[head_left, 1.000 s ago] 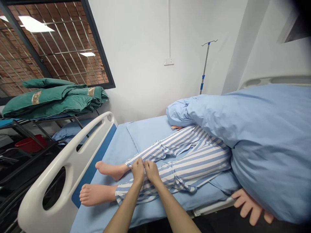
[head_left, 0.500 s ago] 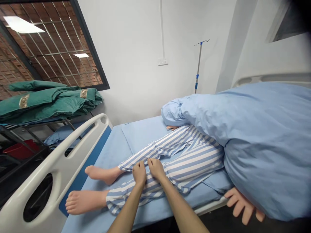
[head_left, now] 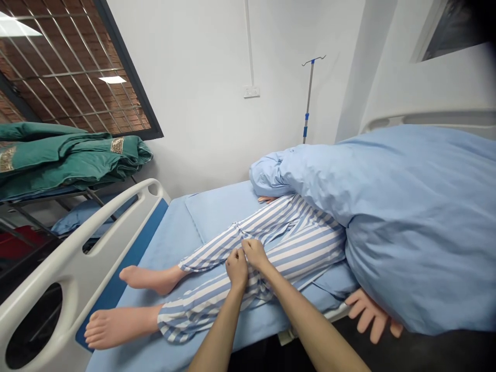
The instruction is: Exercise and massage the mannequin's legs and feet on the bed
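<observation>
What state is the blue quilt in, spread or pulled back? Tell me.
Pulled back: the blue quilt is bunched over the upper body, leaving the striped trousers and bare feet uncovered.

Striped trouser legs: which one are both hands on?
The far leg, near its knee: left hand and right hand grip it; the near leg lies untouched.

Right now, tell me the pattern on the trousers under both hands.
Blue and white stripes on the pyjama trousers, clearest in the head view.

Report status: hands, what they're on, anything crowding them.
Left hand and right hand side by side, pinching striped trouser leg near the knee. Blue duvet bunched over upper body, clear of hands.
</observation>
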{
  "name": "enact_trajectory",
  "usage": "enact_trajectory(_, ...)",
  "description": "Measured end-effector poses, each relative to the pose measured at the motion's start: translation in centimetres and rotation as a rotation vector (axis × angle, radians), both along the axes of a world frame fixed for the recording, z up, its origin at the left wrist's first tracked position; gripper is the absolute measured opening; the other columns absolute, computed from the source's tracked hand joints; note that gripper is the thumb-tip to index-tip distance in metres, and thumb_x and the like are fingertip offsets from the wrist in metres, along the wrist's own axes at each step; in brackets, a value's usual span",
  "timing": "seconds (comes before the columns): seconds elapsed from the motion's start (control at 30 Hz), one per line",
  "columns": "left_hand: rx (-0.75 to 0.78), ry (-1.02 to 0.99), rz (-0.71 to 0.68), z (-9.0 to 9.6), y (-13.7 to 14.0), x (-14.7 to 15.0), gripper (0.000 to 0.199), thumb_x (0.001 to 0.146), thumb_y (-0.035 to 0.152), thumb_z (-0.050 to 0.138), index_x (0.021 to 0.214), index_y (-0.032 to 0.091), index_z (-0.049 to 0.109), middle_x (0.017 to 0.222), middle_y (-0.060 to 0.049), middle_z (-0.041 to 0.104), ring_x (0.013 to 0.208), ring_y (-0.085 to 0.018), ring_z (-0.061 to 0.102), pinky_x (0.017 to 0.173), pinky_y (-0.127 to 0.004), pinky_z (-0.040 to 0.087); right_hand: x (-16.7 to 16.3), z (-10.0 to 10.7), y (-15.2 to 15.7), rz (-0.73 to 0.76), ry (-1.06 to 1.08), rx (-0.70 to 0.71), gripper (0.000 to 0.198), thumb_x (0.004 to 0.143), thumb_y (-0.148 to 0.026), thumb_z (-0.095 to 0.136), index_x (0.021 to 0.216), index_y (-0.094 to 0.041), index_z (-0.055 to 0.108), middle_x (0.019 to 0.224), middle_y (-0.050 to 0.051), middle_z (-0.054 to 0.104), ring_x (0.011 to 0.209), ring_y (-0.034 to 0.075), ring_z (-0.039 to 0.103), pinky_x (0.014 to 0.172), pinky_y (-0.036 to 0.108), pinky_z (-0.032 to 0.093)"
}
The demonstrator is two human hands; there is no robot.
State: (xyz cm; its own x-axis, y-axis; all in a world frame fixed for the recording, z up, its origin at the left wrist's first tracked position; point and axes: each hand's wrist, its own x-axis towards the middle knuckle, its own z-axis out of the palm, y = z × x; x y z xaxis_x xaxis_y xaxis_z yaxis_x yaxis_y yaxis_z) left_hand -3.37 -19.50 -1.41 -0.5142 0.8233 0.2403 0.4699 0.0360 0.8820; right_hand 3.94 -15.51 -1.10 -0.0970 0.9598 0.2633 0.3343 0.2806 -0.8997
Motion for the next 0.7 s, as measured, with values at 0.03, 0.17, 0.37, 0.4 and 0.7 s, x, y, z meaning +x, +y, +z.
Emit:
enact_trajectory(0.03,-0.002,-0.003,-0.002,0.1,0.3,0.1,0.031,0.075,0.031,0.038,0.047,0.021,0.032,0.045,0.005,0.035,0.051,-0.011,0.035,0.054,-0.025,0.024,0.6,0.0,-0.1,0.008,-0.042,0.031,0.033,0.078,-0.028,0.038,0.047,-0.017,0.042,0.047,-0.002,0.044,0.051,0.010,0.038,0.051,0.022,0.025)
enact_trajectory(0.17,0.000,-0.063,-0.014,0.9,1.8,1.4,0.029,0.074,0.031,0.036,0.047,0.021,0.033,0.045,0.005,0.034,0.051,-0.011,0.034,0.052,-0.024,0.025,1.7,-0.6,-0.4,-0.006,-0.053,0.079,0.035,0.080,-0.030,0.034,0.049,-0.017,0.043,0.050,-0.001,0.047,0.052,0.010,0.039,0.052,0.023,0.027)
enact_trajectory(0.37,0.032,-0.103,-0.106,1.1,2.4,4.5,0.028,0.074,0.030,0.036,0.048,0.020,0.036,0.047,0.005,0.037,0.052,-0.011,0.036,0.051,-0.024,0.025,4.4,0.7,1.6,-0.022,0.267,-0.053,0.037,0.079,-0.037,0.033,0.046,-0.020,0.034,0.042,-0.004,0.035,0.044,0.010,0.034,0.047,0.023,0.029)
enact_trajectory(0.4,0.030,-0.101,-0.116,1.1,2.3,4.8,0.029,0.073,0.029,0.038,0.047,0.020,0.034,0.046,0.005,0.035,0.052,-0.010,0.035,0.051,-0.024,0.024,5.5,1.0,1.9,-0.022,0.258,-0.039,0.037,0.079,-0.038,0.034,0.046,-0.020,0.033,0.041,-0.004,0.034,0.043,0.010,0.033,0.047,0.023,0.029)
enact_trajectory(0.7,0.042,-0.186,-0.240,1.6,4.7,9.0,0.027,0.073,0.028,0.038,0.047,0.020,0.033,0.046,0.006,0.031,0.050,-0.009,0.032,0.050,-0.023,0.025,10.5,0.3,2.8,-0.041,0.201,0.016,0.039,0.080,-0.041,0.036,0.047,-0.020,0.033,0.044,-0.004,0.033,0.046,0.010,0.033,0.048,0.024,0.028)
